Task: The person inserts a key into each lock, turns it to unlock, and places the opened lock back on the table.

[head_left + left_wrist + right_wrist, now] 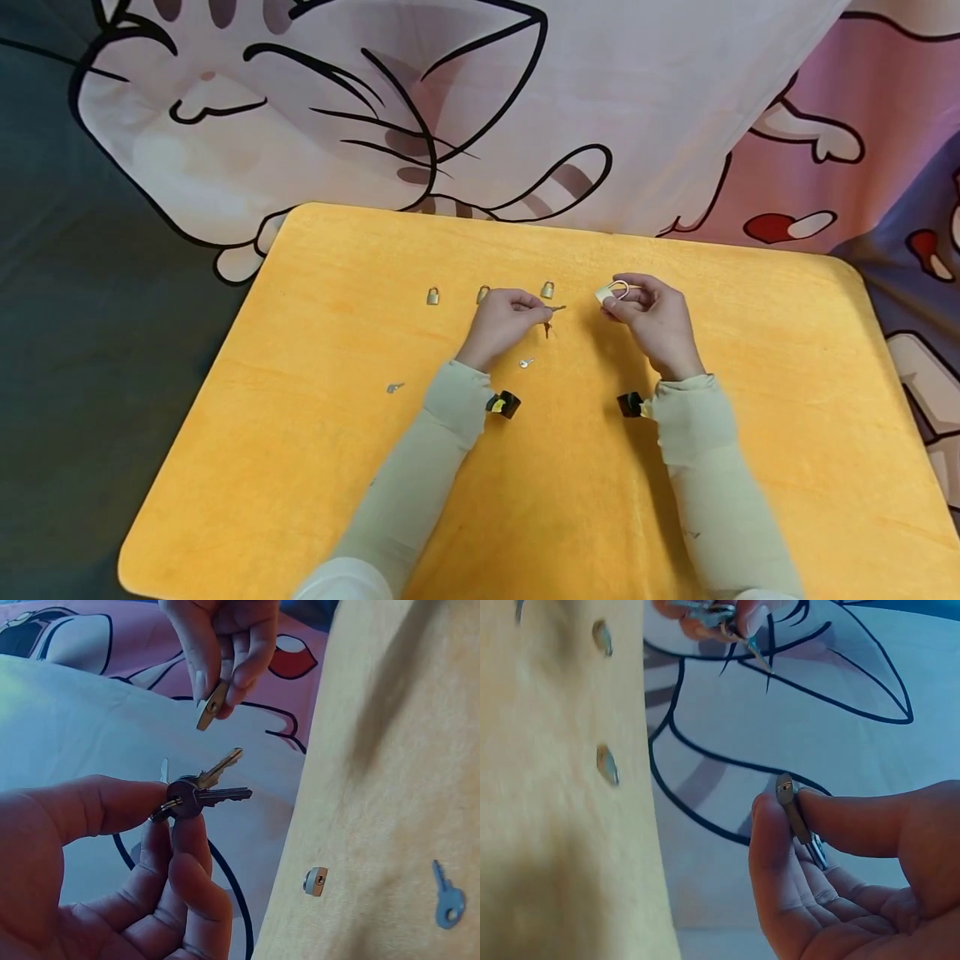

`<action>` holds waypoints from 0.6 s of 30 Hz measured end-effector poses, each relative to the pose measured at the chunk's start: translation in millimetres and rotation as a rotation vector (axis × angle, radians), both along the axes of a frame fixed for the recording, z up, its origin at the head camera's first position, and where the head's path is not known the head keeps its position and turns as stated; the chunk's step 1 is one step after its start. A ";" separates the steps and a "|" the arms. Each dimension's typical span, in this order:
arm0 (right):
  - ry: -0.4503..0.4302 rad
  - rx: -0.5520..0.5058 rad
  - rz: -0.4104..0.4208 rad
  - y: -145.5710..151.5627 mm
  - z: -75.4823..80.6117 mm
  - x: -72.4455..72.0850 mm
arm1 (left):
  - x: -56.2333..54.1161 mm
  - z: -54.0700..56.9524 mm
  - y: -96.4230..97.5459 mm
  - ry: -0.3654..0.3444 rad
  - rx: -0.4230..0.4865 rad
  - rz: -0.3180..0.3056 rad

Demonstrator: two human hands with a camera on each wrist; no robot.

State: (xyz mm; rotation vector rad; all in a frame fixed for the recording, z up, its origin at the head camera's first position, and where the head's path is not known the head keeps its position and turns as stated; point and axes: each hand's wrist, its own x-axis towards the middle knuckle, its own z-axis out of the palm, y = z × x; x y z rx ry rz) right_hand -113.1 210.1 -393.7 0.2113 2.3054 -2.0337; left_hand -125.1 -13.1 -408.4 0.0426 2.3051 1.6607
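My left hand (504,321) pinches a small bunch of keys (187,796) on a ring between thumb and fingers. Several blades fan out from it, two of them towards the right hand in the left wrist view. Opposite, my right hand (660,321) holds a small brass padlock (603,295) by its body between thumb and fingertips. Its keyway end (785,787) faces the keys, and its shackle points back towards the palm. A gap separates keys and padlock, both held above the table.
Three more padlocks stand in a row on the yellow table (300,467): a left one (432,296), a middle one (483,292) partly behind the left hand, and a right one (548,290). Nearer lie a loose key (395,387) and another key (527,363). A cartoon-print cloth (660,108) hangs behind.
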 end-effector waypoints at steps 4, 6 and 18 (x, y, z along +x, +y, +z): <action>-0.010 -0.183 0.024 -5.7 -4.2 4.4 | 6.1 0.3 -3.7 -0.002 0.036 -0.019; -0.019 -0.266 0.042 -8.2 -6.2 6.8 | 8.6 0.6 -5.0 0.013 0.045 -0.031; -0.072 -0.363 0.095 -20.1 -10.0 18.1 | 19.8 -1.3 -7.9 0.032 0.162 -0.047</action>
